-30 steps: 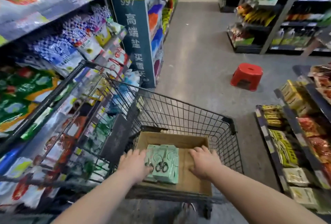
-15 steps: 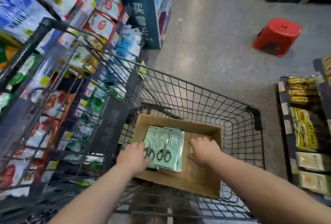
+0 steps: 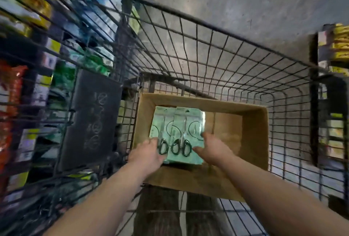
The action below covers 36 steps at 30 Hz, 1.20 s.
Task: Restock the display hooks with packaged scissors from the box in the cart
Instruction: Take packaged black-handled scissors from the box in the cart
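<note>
My left hand (image 3: 149, 152) grips the near left corner of the stack of scissor packs (image 3: 177, 124), fingers curled onto it. My right hand (image 3: 211, 148) holds the right edge, thumb lying on top and fingers bent round the side. The pale green packs lie flat in the left half of the cardboard box (image 3: 253, 141), at centre frame inside the wire cart (image 3: 207, 46). Their long axis runs up the frame, with the black handle loops toward me and the blades pointing at the box's far wall.

A shop: a wire cart (image 3: 207, 25) stands in an aisle between shelves (image 3: 314, 103) crammed with packaged goods (image 3: 32, 7)
</note>
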### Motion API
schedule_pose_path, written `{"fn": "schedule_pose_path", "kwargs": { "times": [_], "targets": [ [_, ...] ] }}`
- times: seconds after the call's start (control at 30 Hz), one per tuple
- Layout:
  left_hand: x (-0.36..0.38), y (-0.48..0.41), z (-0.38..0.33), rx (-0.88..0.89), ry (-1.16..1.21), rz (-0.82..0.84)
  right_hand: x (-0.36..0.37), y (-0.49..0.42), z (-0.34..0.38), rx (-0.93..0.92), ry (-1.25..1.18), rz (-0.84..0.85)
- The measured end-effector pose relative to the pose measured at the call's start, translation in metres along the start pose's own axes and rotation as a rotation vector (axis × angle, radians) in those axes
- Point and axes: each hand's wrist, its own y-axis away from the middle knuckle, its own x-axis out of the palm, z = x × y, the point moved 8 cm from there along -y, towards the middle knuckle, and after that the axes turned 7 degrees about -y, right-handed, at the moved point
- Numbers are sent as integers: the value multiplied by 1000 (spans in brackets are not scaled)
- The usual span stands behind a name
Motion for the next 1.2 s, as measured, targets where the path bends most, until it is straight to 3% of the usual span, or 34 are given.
{"fn": "schedule_pose_path", "kwargs": {
  "times": [0.27, 0.47, 0.77, 1.2],
  "targets": [
    [25, -61, 1, 1, 193, -40, 31, -47, -15, 208, -371, -66],
    [30, -83, -1, -19, 268, -103, 44, -66, -23, 288, -428, -89],
    [35, -98, 4, -135, 303, -73, 36, -61, -41, 275, -537, -127],
    [36, -96, 6, -286, 530, -211, 28, -57, -71, 271, -676, -149]
  ]
}}
